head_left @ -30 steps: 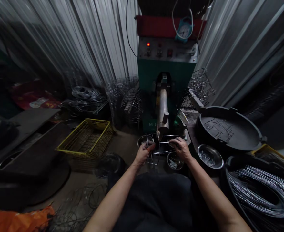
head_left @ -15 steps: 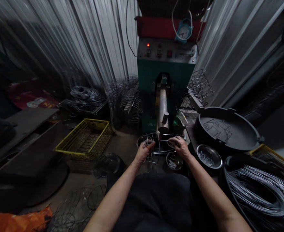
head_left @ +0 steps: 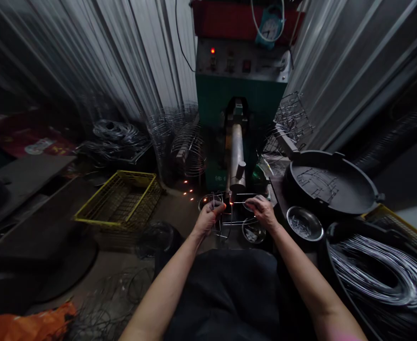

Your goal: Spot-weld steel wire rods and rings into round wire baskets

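Note:
My left hand [head_left: 206,219] is closed, its thumb and fingers pinching a thin wire frame [head_left: 237,223] below the tip of a green spot-welding machine [head_left: 208,104]. My right hand [head_left: 264,211] pinches a short metal rod [head_left: 240,202], which points left and meets the frame under the machine's cylindrical arm [head_left: 237,151]. An orange glow shows at that meeting point. Several sparks [head_left: 190,191] fly to the left of the machine. Fingers partly hide where each piece is gripped.
Small metal bowls [head_left: 254,231] sit beneath the frame. On the right are a bowl of short pins [head_left: 305,223], a black round pan [head_left: 367,196] holding wire pieces, and a coil of wire [head_left: 382,270]. A yellow basket [head_left: 102,220] stands left, near stacked wire rings [head_left: 189,147].
A glow has appeared where the rod meets the wire frame, and sparks now scatter leftward. Both hands keep their grip with little movement; the whole view has shifted slightly.

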`<state>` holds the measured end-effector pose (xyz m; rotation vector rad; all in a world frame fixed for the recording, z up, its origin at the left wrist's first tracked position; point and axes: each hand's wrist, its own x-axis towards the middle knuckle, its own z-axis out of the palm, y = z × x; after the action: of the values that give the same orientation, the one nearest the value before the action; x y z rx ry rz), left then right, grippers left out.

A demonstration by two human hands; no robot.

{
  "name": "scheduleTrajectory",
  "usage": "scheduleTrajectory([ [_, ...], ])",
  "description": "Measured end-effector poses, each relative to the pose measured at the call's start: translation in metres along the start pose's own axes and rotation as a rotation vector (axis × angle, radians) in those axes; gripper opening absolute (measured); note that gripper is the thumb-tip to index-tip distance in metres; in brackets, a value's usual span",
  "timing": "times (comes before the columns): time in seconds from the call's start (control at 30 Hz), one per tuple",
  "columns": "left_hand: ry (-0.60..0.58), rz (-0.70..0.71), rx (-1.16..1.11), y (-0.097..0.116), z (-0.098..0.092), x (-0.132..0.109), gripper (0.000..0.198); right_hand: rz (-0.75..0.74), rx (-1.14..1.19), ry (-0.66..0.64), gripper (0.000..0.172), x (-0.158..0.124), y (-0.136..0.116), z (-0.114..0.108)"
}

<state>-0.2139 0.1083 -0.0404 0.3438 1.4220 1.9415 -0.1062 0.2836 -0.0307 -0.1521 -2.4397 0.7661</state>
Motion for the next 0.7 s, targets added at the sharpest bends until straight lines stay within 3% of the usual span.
scheduleTrajectory([
  [0.17,-0.035,0.000,0.003,0.005,-0.001,-0.004,0.031,0.088,0.175,0.042,0.016,-0.007,-0.001,-0.017],
  [0.3,-0.088,-0.066,-0.024,0.005,-0.017,-0.035,0.029,0.395,0.383,0.221,0.029,-0.044,-0.002,-0.048],
  [0.4,-0.084,-0.137,-0.177,-0.002,-0.034,-0.069,0.024,0.530,0.733,0.028,0.039,-0.086,-0.011,-0.062],
  [0.47,-0.050,-0.193,-0.369,-0.007,-0.042,-0.089,0.018,0.519,0.934,-0.135,0.040,-0.112,-0.024,-0.063],
  [0.53,-0.032,-0.252,-0.553,-0.011,-0.044,-0.103,0.013,0.469,1.048,-0.207,0.037,-0.129,-0.041,-0.060],
  [0.6,-0.073,-0.334,-0.674,-0.016,-0.041,-0.114,0.016,0.423,1.132,-0.190,0.036,-0.136,-0.060,-0.057],
  [0.7,-0.167,-0.441,-0.760,-0.027,-0.036,-0.127,0.040,0.440,1.233,-0.039,0.033,-0.132,-0.082,-0.052],
])
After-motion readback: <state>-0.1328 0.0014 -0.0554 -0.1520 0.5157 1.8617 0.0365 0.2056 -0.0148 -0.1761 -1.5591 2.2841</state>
